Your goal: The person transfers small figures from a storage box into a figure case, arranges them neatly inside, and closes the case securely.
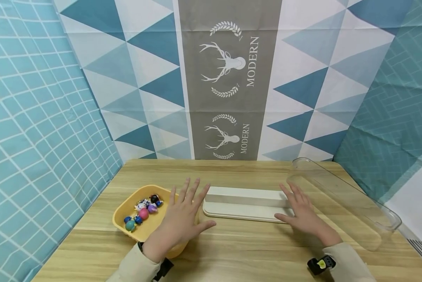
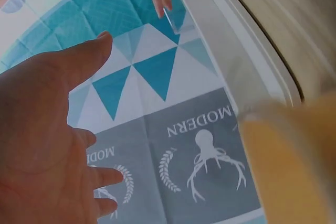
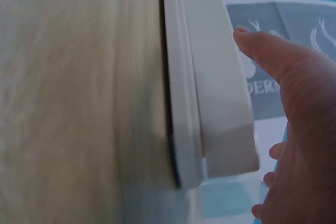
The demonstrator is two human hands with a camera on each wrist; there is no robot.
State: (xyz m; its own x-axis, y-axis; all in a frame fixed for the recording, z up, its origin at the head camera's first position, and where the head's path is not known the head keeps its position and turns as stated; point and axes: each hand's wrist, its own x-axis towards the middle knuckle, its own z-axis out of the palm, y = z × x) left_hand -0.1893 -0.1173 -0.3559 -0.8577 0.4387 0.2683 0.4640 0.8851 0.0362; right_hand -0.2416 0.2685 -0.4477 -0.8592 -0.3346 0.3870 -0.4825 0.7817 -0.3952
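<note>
Has nothing in either grip. Left grip: bare hand, fingers straight and spread wide, over right side of yellow bin, thumb pointing toward left end of long white tray. Right grip: fingers likewise straight and spread, at right end of white tray. Can't tell on contact with bin or tray. White tray lengthwise across desk, between both grips, low lip in front, taller wall at back. In bin, toward left and far side: cluster of small figurines in teal, blue, pink, purple, white, black. Right of right grip: long clear cover, set at a slant along right side of desk. Behind desk: patterned backdrop, deer heads and "MODERN" printed sideways on grey strip in head view.
</note>
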